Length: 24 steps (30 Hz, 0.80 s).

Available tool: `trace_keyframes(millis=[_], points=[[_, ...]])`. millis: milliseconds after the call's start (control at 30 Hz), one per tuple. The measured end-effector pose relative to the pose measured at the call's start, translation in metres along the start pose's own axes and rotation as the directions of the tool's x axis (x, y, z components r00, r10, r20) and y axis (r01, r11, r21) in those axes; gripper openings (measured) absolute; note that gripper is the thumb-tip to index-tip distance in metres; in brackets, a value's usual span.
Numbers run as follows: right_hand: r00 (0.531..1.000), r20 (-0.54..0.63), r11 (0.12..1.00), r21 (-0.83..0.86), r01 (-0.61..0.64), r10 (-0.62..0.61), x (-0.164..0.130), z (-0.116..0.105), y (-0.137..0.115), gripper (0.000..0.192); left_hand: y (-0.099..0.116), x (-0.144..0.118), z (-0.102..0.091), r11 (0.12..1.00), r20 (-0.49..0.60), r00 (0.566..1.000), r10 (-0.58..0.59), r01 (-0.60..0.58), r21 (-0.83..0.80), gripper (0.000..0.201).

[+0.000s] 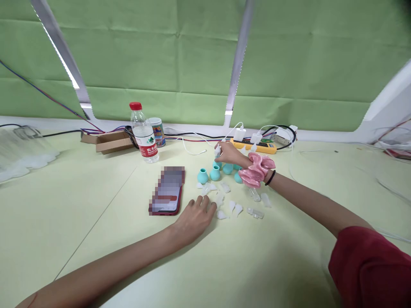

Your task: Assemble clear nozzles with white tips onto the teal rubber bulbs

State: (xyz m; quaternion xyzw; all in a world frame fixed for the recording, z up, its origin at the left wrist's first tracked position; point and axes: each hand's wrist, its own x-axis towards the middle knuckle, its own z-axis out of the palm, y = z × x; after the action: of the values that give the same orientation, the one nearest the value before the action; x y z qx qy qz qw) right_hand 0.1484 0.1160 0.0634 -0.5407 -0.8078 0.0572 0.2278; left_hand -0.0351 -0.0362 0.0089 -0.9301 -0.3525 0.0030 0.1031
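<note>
My right hand (227, 152), with a pink scrunchie (257, 169) at its wrist, pinches a whitish translucent nozzle tip (217, 150) just over a small teal bulb (217, 164). Whether tip and bulb touch is hard to tell. Several more teal bulbs stand close by, among them a front one (202, 176) with its dark mouth upward. My left hand (196, 217) rests palm down on the table, fingers bent and slightly apart, beside a clear tube-like piece (206, 188). Loose white tips (238, 209) and a clear piece (255, 213) lie to its right.
A phone (167, 190) lies left of the bulbs. Behind it stand a red-capped water bottle (144, 137), a can (156, 130) and an open cardboard box (115, 142). A yellow power strip (266, 147) with plugs and cables runs along the back; plastic wrap (25, 152) lies far left.
</note>
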Motion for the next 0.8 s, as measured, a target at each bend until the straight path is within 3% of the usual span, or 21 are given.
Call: trace_keyframes(millis=[167, 267, 333, 367, 433, 467, 533, 600, 700, 800], points=[[0.994, -0.107, 0.999, -0.043, 0.027, -0.032, -0.012, -0.009, -0.004, 0.053, 0.002, -0.002, 0.005, 0.987, -0.059, 0.998, 0.020, -0.029, -0.157, 0.054], [0.970, -0.225, 0.995, -0.062, 0.080, -0.092, -0.041, -0.025, -0.016, 0.047, 0.000, -0.002, 0.005, 0.951, -0.141, 0.990, 0.010, -0.053, -0.304, 0.049], [0.902, -0.345, 0.965, -0.117, 0.233, -0.260, -0.073, -0.033, -0.022, 0.036, -0.001, -0.001, 0.006, 0.927, -0.201, 0.979, -0.032, -0.046, -0.372, 0.042], [0.877, -0.348, 0.943, -0.144, 0.300, -0.332, -0.093, -0.036, -0.024, 0.033, -0.002, -0.001, 0.007, 0.921, -0.227, 0.972, -0.068, -0.026, -0.388, 0.040], [0.880, -0.270, 0.919, -0.178, 0.352, -0.390, -0.133, -0.039, -0.022, 0.032, -0.001, 0.001, 0.010, 0.916, -0.254, 0.957, -0.140, 0.027, -0.401, 0.043], [0.903, -0.216, 0.924, -0.186, 0.334, -0.371, -0.152, -0.038, -0.019, 0.034, -0.001, 0.003, 0.013, 0.912, -0.251, 0.953, -0.171, 0.056, -0.406, 0.047], [0.961, -0.087, 0.953, -0.177, 0.244, -0.262, -0.185, -0.034, -0.009, 0.041, 0.000, 0.007, 0.020, 0.899, -0.219, 0.952, -0.212, 0.102, -0.425, 0.055], [0.989, 0.030, 0.973, -0.176, 0.149, -0.146, -0.206, -0.026, 0.001, 0.050, -0.001, 0.010, 0.025, 0.889, -0.184, 0.958, -0.219, 0.119, -0.443, 0.060], [0.993, 0.093, 0.981, -0.174, 0.092, -0.077, -0.215, -0.011, 0.014, 0.054, -0.001, 0.014, 0.023, 0.885, -0.167, 0.967, -0.192, 0.096, -0.456, 0.056], [0.991, 0.073, 0.986, -0.118, 0.119, -0.111, -0.207, 0.003, 0.015, 0.049, 0.001, 0.013, 0.011, 0.878, -0.165, 0.978, -0.130, 0.037, -0.477, 0.046]])
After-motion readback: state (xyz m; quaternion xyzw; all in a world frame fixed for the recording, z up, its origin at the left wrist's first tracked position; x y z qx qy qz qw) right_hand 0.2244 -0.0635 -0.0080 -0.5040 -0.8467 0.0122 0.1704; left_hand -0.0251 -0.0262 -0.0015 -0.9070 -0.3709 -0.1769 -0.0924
